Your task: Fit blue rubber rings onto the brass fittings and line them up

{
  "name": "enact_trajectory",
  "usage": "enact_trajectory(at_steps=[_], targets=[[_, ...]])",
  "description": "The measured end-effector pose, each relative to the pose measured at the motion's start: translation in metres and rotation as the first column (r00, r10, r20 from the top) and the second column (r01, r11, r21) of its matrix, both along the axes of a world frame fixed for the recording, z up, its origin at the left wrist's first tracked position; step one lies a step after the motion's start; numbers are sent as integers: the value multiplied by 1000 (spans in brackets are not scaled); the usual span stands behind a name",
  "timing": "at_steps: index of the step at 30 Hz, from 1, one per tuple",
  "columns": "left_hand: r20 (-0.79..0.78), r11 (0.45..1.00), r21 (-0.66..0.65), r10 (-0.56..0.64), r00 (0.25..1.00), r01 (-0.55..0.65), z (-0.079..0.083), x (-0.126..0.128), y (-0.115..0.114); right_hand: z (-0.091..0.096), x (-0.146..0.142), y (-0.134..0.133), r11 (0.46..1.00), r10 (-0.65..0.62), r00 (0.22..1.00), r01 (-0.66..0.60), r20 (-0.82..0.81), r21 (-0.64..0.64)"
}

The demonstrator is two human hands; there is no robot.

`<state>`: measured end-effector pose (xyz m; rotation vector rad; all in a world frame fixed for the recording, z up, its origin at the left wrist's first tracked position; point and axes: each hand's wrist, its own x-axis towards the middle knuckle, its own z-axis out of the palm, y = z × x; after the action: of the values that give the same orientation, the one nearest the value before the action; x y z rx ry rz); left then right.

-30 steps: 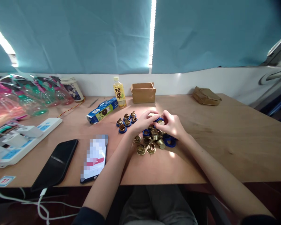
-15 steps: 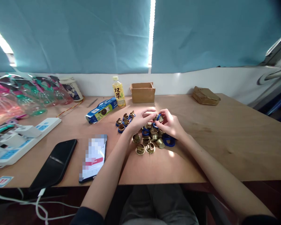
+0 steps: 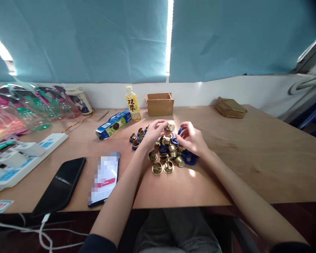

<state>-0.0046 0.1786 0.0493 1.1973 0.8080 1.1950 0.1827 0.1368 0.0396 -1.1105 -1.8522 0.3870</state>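
A heap of small brass fittings [image 3: 165,161] and blue rubber rings [image 3: 190,160] lies in the middle of the wooden table [image 3: 252,154]. Above it my left hand [image 3: 154,133] pinches one brass fitting [image 3: 170,127] at its fingertips. My right hand [image 3: 190,138] is closed on a blue ring [image 3: 180,130] just right of that fitting. The two pieces are slightly apart. A small group of brass fittings fitted with blue rings [image 3: 137,136] stands to the left of my left hand.
Two phones [image 3: 60,185] [image 3: 105,178] lie near the front edge at the left. A white power strip [image 3: 23,154], a blue snack box [image 3: 112,124], a drink bottle [image 3: 133,104], a cardboard box [image 3: 160,104] and a brown pouch [image 3: 230,107] sit around the table.
My hands have lifted a little and parted. The brass fitting and the blue ring, together between my fingers before, are now held separately, one in each hand.
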Motion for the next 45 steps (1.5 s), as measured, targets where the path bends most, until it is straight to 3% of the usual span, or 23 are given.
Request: enact_trajectory(at_steps=[4, 11, 18, 23, 30, 36, 45], targets=[[71, 998, -28, 65, 995, -63, -4, -6, 8, 1, 3, 2, 996, -57, 997, 60, -51, 64], [78, 999, -29, 15, 997, -13, -8, 1, 4, 0, 1, 6, 986, -68, 994, 79, -81, 147], [101, 999, -32, -29, 994, 32, -6, 5, 3, -6, 0, 8, 998, -44, 980, 53, -193, 40], [134, 997, -58, -43, 990, 51, -5, 8, 3, -4, 0, 8, 998, -63, 989, 67, -132, 20], [74, 995, -63, -71, 995, 75, -10, 4, 6, -7, -3, 7, 997, -43, 997, 47, -69, 65], [-6, 997, -31, -65, 998, 65, -13, 5, 6, -7, -7, 3, 1000, -22, 996, 24, -84, 20], [-119, 994, 107, 12, 993, 1, -6, 7, -3, -12, -8, 4, 1000, 2, 995, -4, -97, -29]])
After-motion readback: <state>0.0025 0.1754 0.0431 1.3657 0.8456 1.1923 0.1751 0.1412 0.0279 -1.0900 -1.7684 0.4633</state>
